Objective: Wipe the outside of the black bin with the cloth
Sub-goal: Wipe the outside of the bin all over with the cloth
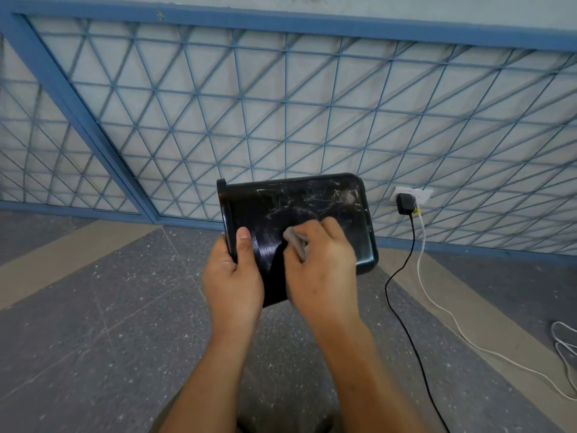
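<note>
Left hand [232,276] gripping black bin [312,207] rim, right hand [321,260] pressing bunched cloth [295,240] against side

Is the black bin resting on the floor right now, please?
No: the left hand grips the black bin by its rim, clear of the floor, while the right hand presses the cloth on it.

White wall socket [418,192] low on pale wall, black adapter [404,204] plugged in. Blue metal grille [281,104] of crossed and diagonal bars spreads above socket and to both sides; thick blue frame post [78,110] far left of it. Below socket, grey speckled floor [93,339] with tan bands [62,257]. Black cable [402,307] and white cable [452,317] trail from socket across floor. Light soft, even.
</note>
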The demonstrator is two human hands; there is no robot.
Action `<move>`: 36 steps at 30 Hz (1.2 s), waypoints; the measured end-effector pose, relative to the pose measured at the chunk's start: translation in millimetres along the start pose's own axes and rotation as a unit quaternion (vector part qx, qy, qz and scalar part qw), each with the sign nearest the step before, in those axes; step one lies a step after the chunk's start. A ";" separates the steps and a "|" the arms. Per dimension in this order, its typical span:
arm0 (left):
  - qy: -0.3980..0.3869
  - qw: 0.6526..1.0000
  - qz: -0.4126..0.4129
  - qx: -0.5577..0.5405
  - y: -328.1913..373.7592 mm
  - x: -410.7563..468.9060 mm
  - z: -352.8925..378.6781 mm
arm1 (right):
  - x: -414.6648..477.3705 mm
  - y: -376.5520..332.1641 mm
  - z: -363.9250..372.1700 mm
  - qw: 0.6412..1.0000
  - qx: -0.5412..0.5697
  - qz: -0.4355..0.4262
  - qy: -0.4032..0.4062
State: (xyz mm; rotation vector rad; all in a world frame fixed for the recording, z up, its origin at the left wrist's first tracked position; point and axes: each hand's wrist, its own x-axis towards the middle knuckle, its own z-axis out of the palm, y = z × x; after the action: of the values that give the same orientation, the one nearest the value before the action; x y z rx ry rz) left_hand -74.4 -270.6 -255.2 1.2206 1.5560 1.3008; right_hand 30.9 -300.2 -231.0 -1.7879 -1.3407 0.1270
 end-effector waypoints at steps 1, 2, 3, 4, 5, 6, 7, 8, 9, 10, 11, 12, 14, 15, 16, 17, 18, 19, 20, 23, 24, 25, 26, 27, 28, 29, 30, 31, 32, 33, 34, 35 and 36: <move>-0.002 1.000 0.003 0.001 -0.2 0.5 0.0 | -0.7 -6.2 3.5 1.000 0.004 -0.016 -0.010; -0.006 1.000 0.007 0.003 0.5 0.4 0.7 | 2.0 -10.6 5.8 0.999 0.007 -0.030 -0.012; -0.010 1.000 0.011 0.007 0.6 -0.1 1.0 | 6.8 -12.6 6.0 0.999 0.009 -0.038 -0.006; -0.011 1.000 0.013 0.010 1.0 -0.2 1.1 | 12.8 -11.4 4.8 0.999 0.011 -0.037 0.006; -0.011 1.000 0.015 0.011 1.6 -0.2 0.7 | 18.5 -7.0 2.2 0.999 0.011 -0.025 0.020; -0.013 1.000 0.015 0.009 2.0 0.2 0.0 | 22.5 -0.3 -1.7 0.999 0.008 -0.004 0.033; -0.016 1.000 0.014 0.005 2.7 1.3 -1.3 | 23.6 6.4 -5.8 0.999 0.002 0.019 0.041; -0.021 1.000 0.013 0.003 3.2 2.7 -3.0 | 21.3 11.5 -9.1 0.998 -0.006 0.036 0.045; -0.024 1.000 0.015 0.006 3.5 4.6 -4.5 | 16.4 13.2 -10.4 0.998 -0.013 0.039 0.044; -0.028 0.999 0.020 0.011 3.8 6.1 -5.8 | 9.7 11.7 -9.6 0.999 -0.013 0.031 0.035; -0.033 0.999 0.023 0.015 3.5 7.4 -6.4 | 3.5 7.1 -7.0 1.000 -0.006 0.018 0.019; -0.037 0.999 0.024 0.017 3.6 8.0 -6.5 | -0.6 0.8 -3.7 1.000 0.003 0.003 0.001; -0.045 0.999 0.021 0.015 4.2 7.9 -5.4 | 2.0 -9.1 0.4 1.000 0.008 -0.022 -0.012; -0.048 0.999 0.021 0.011 4.4 7.0 -4.5 | 7.8 -10.7 0.1 1.000 0.006 -0.028 -0.004; -0.050 0.998 0.022 0.010 3.8 6.0 -3.6 | 14.6 -9.3 -1.4 1.000 0.008 -0.025 0.010; -0.051 0.998 0.028 0.011 3.3 5.2 -3.0 | 21.2 -4.4 -3.9 0.999 0.009 -0.014 0.030; -0.053 0.998 0.036 0.014 2.7 4.3 -3.2 | 25.3 2.6 -7.2 0.999 0.008 0.004 0.047; -0.054 0.997 0.042 0.018 2.6 3.8 -3.8 | 25.8 9.6 -10.3 0.998 0.003 0.024 0.054; -0.056 0.997 0.048 0.020 2.5 2.9 -4.7 | 22.2 14.4 -12.7 0.998 -0.006 0.042 0.051; -0.053 0.997 0.057 0.022 0.7 1.7 -5.4 | -0.3 6.5 -9.0 0.999 -0.015 0.043 -0.008; -0.051 0.997 0.055 0.023 -0.5 1.5 -4.8 | -4.2 -1.3 -4.8 0.999 -0.004 0.024 -0.023; -0.051 0.997 0.055 0.022 -0.9 0.4 -3.9 | -3.6 -8.0 -1.1 1.000 0.004 0.000 -0.027; -0.054 0.997 0.057 0.025 -1.0 -1.1 -2.8 | 1.6 -12.5 1.0 1.000 0.009 -0.017 -0.019; -0.058 0.996 0.063 0.032 -1.1 -2.5 -2.4 | 10.0 -14.2 1.3 1.000 0.013 -0.023 -0.004; -0.062 0.994 0.074 0.047 -0.9 -4.3 -2.5 | 18.8 -11.8 0.0 1.000 0.016 -0.018 0.016; -0.063 0.992 0.089 0.065 -1.5 -5.4 -2.6 | 26.8 -5.5 -2.6 0.999 0.017 -0.003 0.039; -0.064 0.989 0.106 0.082 -2.1 -6.7 -3.3 | 31.3 2.5 -7.1 0.998 0.017 0.019 0.057; -0.064 0.986 0.122 0.092 -2.8 -7.4 -4.0 | 31.8 10.4 -11.7 0.997 0.016 0.039 0.068; -0.065 0.984 0.135 0.095 -3.8 -7.8 -4.5 | 28.1 15.9 -15.2 0.996 0.012 0.052 0.071; -0.064 0.984 0.141 0.091 -3.5 -8.3 -4.7 | 21.7 17.7 -16.0 0.996 0.008 0.056 0.065; -0.062 0.984 0.144 0.089 -4.5 -7.8 -4.4 | 15.0 15.4 -14.2 0.997 0.007 0.054 0.053; -0.059 0.983 0.146 0.093 -5.5 -7.3 -3.8 | 9.9 10.3 -10.3 0.998 0.013 0.044 0.043; -0.057 0.982 0.148 0.100 -6.0 -6.6 -3.7 | 8.2 2.8 -5.4 0.999 0.024 0.029 0.038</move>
State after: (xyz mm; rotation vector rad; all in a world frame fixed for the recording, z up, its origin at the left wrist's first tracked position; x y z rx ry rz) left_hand -77.4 -278.1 -260.6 1.6768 1.4909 1.2526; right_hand 39.3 -296.6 -226.3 -1.7742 -1.2244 0.1207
